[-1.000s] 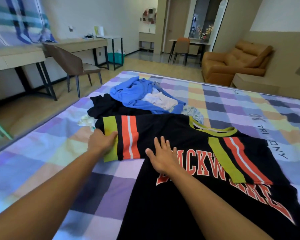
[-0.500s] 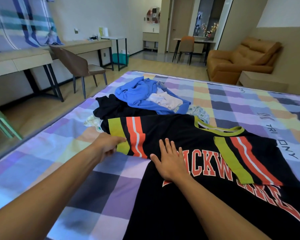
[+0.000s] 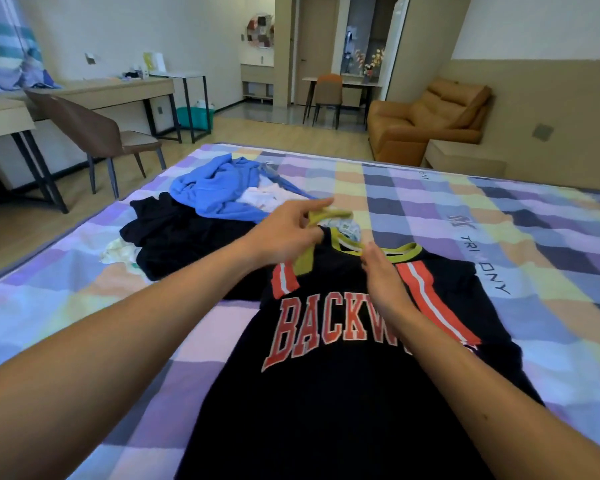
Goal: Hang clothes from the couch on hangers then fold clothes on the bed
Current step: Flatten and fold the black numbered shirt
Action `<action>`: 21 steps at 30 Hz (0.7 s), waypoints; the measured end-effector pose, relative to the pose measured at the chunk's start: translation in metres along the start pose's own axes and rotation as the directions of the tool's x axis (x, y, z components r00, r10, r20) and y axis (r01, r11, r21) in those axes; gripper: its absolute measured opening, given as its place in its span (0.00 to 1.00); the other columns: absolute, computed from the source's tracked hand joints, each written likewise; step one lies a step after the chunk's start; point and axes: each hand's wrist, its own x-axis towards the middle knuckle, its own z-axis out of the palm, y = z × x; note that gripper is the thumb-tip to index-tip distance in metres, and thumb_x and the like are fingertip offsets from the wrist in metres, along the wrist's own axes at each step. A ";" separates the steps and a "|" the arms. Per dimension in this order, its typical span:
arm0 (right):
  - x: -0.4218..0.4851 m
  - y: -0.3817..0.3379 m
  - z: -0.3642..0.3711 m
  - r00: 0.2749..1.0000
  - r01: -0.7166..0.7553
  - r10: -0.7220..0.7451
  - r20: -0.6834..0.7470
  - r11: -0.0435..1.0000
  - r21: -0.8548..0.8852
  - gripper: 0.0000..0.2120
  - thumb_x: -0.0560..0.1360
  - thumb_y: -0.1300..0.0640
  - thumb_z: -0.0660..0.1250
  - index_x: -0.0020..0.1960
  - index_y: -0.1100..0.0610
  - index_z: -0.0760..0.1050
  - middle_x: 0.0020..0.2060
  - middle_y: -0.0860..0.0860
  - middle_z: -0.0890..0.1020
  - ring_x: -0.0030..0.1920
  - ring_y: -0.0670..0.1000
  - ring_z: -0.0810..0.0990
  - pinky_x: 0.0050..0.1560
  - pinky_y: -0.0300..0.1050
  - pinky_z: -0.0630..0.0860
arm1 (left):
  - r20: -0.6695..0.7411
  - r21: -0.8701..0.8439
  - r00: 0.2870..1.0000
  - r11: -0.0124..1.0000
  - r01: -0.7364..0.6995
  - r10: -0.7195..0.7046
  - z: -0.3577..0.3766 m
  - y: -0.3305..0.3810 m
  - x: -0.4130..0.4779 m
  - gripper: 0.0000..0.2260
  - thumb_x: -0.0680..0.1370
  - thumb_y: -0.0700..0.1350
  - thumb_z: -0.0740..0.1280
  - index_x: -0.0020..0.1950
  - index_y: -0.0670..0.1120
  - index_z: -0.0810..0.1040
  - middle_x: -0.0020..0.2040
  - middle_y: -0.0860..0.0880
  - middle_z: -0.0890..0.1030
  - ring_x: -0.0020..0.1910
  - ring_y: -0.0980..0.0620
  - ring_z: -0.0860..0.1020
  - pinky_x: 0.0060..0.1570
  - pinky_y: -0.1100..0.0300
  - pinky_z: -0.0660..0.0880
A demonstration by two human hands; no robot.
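Head view: black jersey [image 3: 326, 393] lies flat on the bed [image 3: 66, 306], red "BACKW…" lettering up, hem cut off by the bottom edge. Vs 0.5 s ago: its left sleeve [image 3: 300, 261], then spread out sideways, is now folded in over the chest; the letter B, then covered, now shows. Left hand [image 3: 284, 237] has moved from the sleeve end to the neck area, grip pinched shut on the sleeve's yellow-green cuff band. Right hand [image 3: 383, 275] has slid up from the lettering to just below the collar [image 3: 400, 252], fingers straight, grip open, pressing flat; it hides the rest of the word. Both hands motion-blurred.

Count: two hands, one jersey being folded, one pile [image 3: 205, 216] behind it. In the pile I make out a black garment, a blue one, a white one on top, pale fabric at its left edge; exact number unclear. A patterned scrap behind the collar is mostly hidden.

Far: one orange couch [image 3: 426, 123], two chairs, one long counter [image 3: 118, 93] at left, partly cut off.
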 end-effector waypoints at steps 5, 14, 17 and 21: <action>-0.018 0.033 -0.068 0.996 -0.010 -0.014 -0.092 0.967 -0.253 0.24 0.85 0.44 0.53 0.78 0.53 0.65 0.73 0.48 0.72 0.74 0.53 0.69 0.71 0.50 0.63 | 0.064 0.335 0.995 0.937 -0.098 0.081 0.077 -0.016 -0.004 0.24 0.82 0.57 0.63 0.78 0.57 0.67 0.41 0.54 0.83 0.45 0.54 0.79 0.49 0.53 0.76; -0.004 0.092 -0.081 0.983 0.157 -0.016 0.184 0.596 -0.787 0.35 0.81 0.34 0.40 0.83 0.48 0.42 0.82 0.49 0.42 0.82 0.51 0.39 0.78 0.61 0.38 | 0.204 0.685 0.962 0.729 -0.009 -0.180 0.119 -0.113 -0.011 0.51 0.67 0.80 0.31 0.83 0.53 0.42 0.83 0.53 0.40 0.80 0.53 0.35 0.79 0.48 0.37; -0.005 0.109 -0.071 0.978 0.135 0.071 0.197 0.506 -0.852 0.36 0.79 0.32 0.36 0.82 0.47 0.37 0.81 0.50 0.37 0.80 0.52 0.33 0.78 0.61 0.33 | 0.185 0.704 0.962 0.710 0.013 -0.201 0.124 -0.117 -0.010 0.52 0.65 0.80 0.28 0.83 0.54 0.43 0.83 0.54 0.42 0.81 0.53 0.39 0.80 0.48 0.40; 0.011 0.090 -0.085 0.973 0.142 0.069 0.222 0.579 -0.803 0.31 0.84 0.37 0.47 0.82 0.49 0.54 0.81 0.53 0.56 0.81 0.55 0.54 0.79 0.61 0.47 | 0.100 0.830 0.995 0.549 -0.097 0.025 0.110 -0.106 0.015 0.39 0.74 0.71 0.42 0.74 0.50 0.69 0.74 0.46 0.69 0.73 0.45 0.64 0.70 0.48 0.61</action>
